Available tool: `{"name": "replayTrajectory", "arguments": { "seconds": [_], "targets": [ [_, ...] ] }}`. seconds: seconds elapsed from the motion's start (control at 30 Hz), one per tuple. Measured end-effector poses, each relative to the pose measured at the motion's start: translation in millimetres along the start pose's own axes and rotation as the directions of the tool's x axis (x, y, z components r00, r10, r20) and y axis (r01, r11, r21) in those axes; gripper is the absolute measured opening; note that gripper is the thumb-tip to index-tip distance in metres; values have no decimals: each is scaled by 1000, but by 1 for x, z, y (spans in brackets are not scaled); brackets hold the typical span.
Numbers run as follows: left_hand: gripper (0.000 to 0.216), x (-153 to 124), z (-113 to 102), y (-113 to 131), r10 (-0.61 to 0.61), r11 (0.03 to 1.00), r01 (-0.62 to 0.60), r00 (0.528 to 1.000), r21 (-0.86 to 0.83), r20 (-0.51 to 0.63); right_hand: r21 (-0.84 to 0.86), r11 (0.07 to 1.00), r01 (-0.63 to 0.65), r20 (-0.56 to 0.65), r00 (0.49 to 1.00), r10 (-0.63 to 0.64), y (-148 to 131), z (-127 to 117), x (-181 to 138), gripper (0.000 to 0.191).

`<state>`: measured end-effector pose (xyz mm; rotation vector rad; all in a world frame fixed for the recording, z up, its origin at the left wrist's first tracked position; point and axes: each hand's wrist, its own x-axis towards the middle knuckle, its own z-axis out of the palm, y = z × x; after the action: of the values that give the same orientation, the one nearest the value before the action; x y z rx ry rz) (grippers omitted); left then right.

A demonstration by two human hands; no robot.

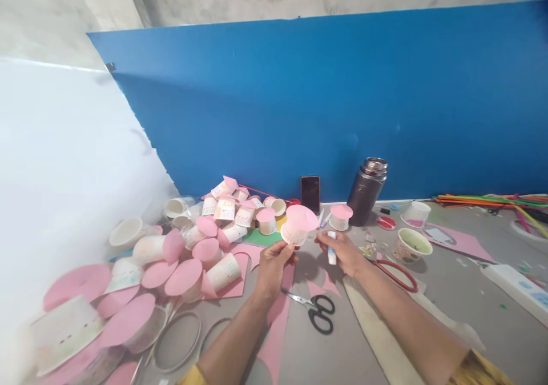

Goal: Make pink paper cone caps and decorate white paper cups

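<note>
My left grip (274, 259) pinches the paper cup (296, 232) from below, leaving its pink top clear. My right grip (346, 253) is wrapped round the glue stick (331, 251), kept upright just right of the cup.

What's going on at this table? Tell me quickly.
A person's left hand holds up a small white paper cup capped with a pink paper disc. The right hand grips a small white glue tube. A heap of similar pink-capped cups lies to the left, and black-handled scissors sit on the grey table.
</note>
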<state>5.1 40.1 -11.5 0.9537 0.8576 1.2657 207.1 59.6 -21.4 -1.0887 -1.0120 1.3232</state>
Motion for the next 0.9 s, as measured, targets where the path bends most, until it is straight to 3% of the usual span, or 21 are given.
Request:
{"name": "replayTrajectory", "arguments": {
  "seconds": [0.2, 0.4, 0.63, 0.9],
  "targets": [
    [32, -1, 1, 0, -44, 994, 41, 999, -105, -32, 86, 996, -18, -58, 998, 23, 3, -3, 5, 49],
    [46, -1, 4, 6, -165, 947, 178, 984, -268, 73, 129, 990, -51, -30, 998, 55, 2, -3, 4, 46],
    [35, 1, 0, 6, -226, 871, 290, 953, -397, 200, 170, 973, -157, 130, 982, 136, -6, -1, -3, 45],
    [37, -2, 3, 6, -184, 923, 276, 928, -266, 325, 267, 937, -226, 284, 947, 148, -9, -1, -7, 45]
  ]
}}
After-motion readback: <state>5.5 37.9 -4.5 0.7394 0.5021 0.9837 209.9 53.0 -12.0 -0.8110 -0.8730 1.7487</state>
